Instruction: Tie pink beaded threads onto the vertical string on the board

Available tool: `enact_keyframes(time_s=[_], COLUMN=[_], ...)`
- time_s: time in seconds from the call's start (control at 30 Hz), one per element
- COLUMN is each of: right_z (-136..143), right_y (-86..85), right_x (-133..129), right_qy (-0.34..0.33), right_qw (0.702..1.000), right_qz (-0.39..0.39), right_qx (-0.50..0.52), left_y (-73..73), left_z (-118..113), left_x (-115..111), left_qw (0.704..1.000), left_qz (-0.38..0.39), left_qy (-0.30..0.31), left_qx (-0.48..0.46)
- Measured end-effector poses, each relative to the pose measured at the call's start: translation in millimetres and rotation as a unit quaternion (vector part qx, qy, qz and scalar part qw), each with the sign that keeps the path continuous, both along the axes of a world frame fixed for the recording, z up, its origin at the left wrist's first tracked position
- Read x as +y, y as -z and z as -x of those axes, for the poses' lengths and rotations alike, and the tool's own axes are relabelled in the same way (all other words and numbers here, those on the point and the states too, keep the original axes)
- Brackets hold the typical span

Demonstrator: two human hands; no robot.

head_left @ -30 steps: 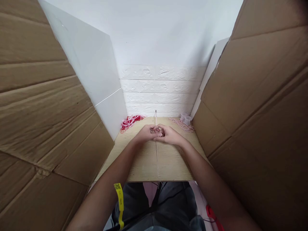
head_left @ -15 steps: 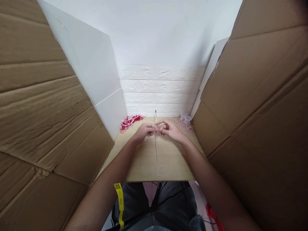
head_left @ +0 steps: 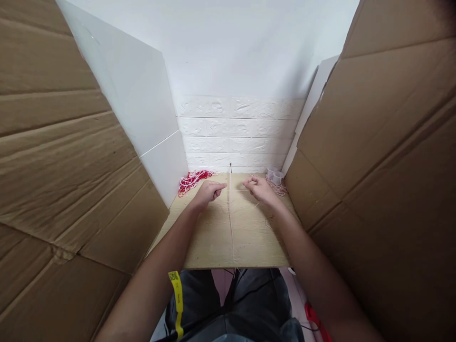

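Observation:
My left hand (head_left: 210, 191) is closed in a pinch over the wooden board (head_left: 213, 242), left of the middle. To its right, across a gap, my right hand (head_left: 259, 188) pinches too. A thin pale thread (head_left: 235, 190) runs between the fingertips of both hands, nearly level, and a short loose end shows below my right hand. Another pale cord (head_left: 230, 213) runs lengthwise down the board's middle, from the wall side to the near edge, and passes beneath the thin thread.
Red and white cords (head_left: 195, 180) lie in a heap at the board's back left. Clear cups (head_left: 277, 177) stand beside pinkish cord (head_left: 281, 189) at the back right. Tall cardboard panels (head_left: 71, 156) flank both sides, and a white brick-pattern wall (head_left: 235, 128) rises behind.
My hands have moved apart, the left one to the left and the right one to the right. The thread between them now stretches across the gap.

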State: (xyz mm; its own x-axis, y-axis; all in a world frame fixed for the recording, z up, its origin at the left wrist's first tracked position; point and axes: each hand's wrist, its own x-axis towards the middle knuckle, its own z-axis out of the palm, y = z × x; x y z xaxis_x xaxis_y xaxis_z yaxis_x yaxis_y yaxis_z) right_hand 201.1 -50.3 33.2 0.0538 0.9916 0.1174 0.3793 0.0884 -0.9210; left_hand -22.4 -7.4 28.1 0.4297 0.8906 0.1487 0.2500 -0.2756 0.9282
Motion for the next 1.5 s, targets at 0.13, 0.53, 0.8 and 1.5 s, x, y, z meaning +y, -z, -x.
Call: enact_keyframes(time_s=[0.13,0.53,0.8,1.5], right_z=[-10,-21,-26,-6], right_y=[12.4,13.4,20.8,6.8], right_x=[6,4,6,-7], right_qy=[-0.013,-0.010,-0.045,-0.140], right_qw=[0.996,0.944,0.930,0.946], right_qz=[0.003,0.088,0.128,0.091], right_qx=[-0.084,-0.319,-0.341,-0.279], left_y=[-2.3,9.0,6.5,14.4], left_z=[2,7,7,5], left_x=[-1,1,-1,2], left_qw=[0.995,0.958,0.956,0.949], left_qz=[-0.041,-0.048,-0.029,-0.076], left_qy=[-0.023,0.036,0.034,0.022], left_qx=[0.087,0.279,0.291,0.304])
